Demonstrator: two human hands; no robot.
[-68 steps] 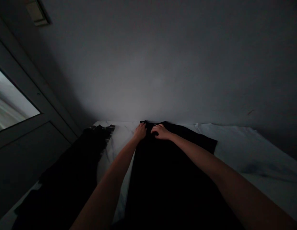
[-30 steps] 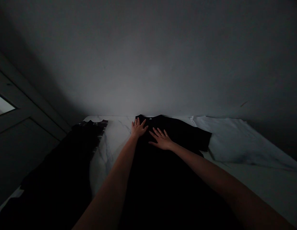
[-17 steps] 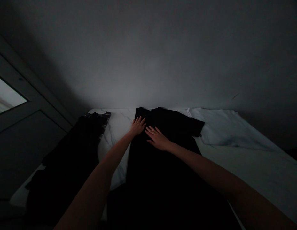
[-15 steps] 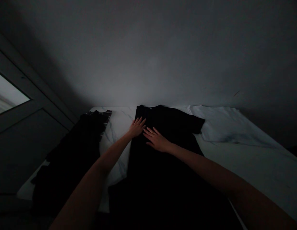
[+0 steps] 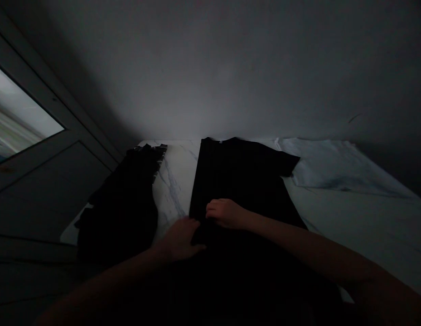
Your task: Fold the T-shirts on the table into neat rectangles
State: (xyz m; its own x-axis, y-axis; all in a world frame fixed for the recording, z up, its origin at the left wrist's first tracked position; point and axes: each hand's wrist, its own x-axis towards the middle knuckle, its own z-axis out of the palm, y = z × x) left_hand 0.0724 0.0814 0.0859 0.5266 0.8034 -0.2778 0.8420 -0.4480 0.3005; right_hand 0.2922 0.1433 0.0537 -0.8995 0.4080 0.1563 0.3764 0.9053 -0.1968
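Note:
A black T-shirt [image 5: 240, 172] lies flat, its collar toward the wall and one short sleeve spread to the right. Its left edge runs straight, with no sleeve showing there. My left hand [image 5: 181, 237] is at that left edge, fingers curled over the dark cloth and thumb stretched to the right. Just beyond and to the right, my right hand [image 5: 225, 213] has its fingers bent together on the cloth. Both hands appear closed on the T-shirt, though the dark fabric hides the exact grip. The lower part of the shirt is lost in shadow.
The shirt lies on a white, grey-veined marble-look table [image 5: 172, 181] against a grey wall [image 5: 213, 81]. Dark clothing [image 5: 125, 203] is piled at the left. A pale garment [image 5: 332, 163] lies at the back right. A door with a glass pane [image 5: 23, 108] stands at far left.
Both hands have come back toward me from the upper shirt. Their flat, spread fingers are now curled on the cloth, the left at its edge. The view has shifted slightly.

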